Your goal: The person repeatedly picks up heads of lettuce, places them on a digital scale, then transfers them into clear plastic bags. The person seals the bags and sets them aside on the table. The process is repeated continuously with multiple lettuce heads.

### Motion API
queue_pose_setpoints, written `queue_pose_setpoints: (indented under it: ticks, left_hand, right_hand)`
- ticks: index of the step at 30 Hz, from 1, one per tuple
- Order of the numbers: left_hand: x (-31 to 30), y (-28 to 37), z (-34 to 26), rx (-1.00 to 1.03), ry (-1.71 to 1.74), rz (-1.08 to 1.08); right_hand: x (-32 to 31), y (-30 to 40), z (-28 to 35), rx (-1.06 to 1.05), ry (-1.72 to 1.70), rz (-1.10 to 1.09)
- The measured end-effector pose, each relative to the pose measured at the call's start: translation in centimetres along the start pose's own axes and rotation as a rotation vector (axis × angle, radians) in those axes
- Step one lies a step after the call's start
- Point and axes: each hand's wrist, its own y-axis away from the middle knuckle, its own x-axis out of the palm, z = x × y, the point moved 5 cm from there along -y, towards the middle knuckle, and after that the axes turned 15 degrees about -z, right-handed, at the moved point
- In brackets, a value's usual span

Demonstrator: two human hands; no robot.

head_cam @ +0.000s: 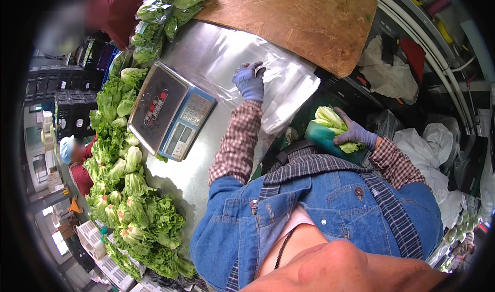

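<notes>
My left hand (248,84), in a purple glove, is over a stack of clear plastic bags (286,85) on the metal table (174,179). Its fingers are curled; whether they pinch the film cannot be made out. Close to my body, my right hand (354,132), gloved the same way, grips a head of lettuce (328,118). A green translucent plastic sleeve or funnel (321,138) surrounds the lower part of that lettuce. A blue digital scale (187,116) with a dark weighing plate sits left of my left arm.
Loose lettuce heads (131,199) are piled along the table's left side. Bagged lettuces (154,25) lie at the far left, beside a brown wooden board (301,17). Black crates (75,114) and two other people stand beyond. White plastic bags (429,149) hang at my right.
</notes>
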Motion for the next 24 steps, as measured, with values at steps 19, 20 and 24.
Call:
queue_pose_setpoints:
  ticks: [19,20,24]
  left_hand:
    - [-1.2,10.3,4.7,-0.237,0.139,0.469]
    - [-0.8,10.5,5.3,-0.246,0.162,0.482]
    - [-0.3,10.7,6.1,-0.316,0.251,0.483]
  right_hand:
    - [0.7,-1.8,4.4,-0.080,0.169,0.095]
    - [0.9,-2.2,4.9,-0.066,0.127,0.110]
    - [2.1,-3.2,6.1,-0.134,0.082,0.145]
